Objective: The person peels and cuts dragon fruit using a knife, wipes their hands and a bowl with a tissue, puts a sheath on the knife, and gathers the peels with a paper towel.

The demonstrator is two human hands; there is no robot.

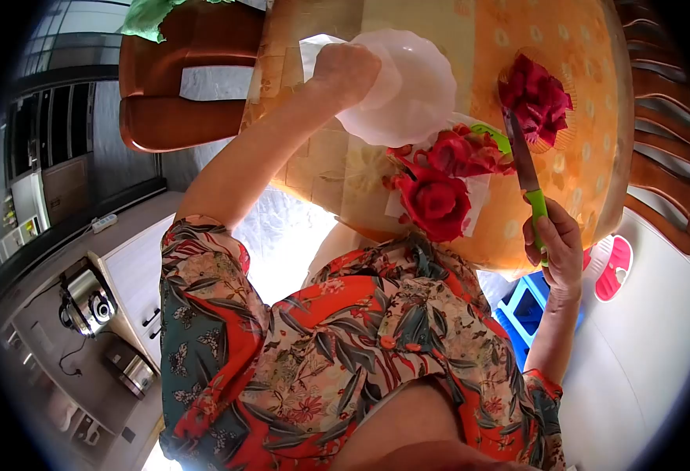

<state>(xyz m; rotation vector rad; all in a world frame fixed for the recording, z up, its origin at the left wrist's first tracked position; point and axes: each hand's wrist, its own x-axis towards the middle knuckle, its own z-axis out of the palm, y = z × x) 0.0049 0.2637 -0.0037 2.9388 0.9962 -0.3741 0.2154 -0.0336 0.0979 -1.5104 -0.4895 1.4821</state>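
Note:
My left hand point(347, 74) is closed at the left rim of a white scalloped bowl point(419, 94); its fingertips are hidden. My right hand point(557, 239) grips a knife point(527, 169) by its green handle. The blade points away from me, its tip at a dark red fabric-like flower point(535, 98) lying on a pleated, clear round base. Between my hands, nearer my body, are bright red artificial roses point(436, 206), with a bit of green and a white sheet point(478, 200) beneath them.
An orange and cream patterned cloth covers the table point(588, 169). Wooden chairs stand at the left point(156, 125) and right point(666, 118). A blue stool point(524, 310) and a red and white slipper point(615, 268) are below the right edge. Appliances point(90, 298) line the left counter.

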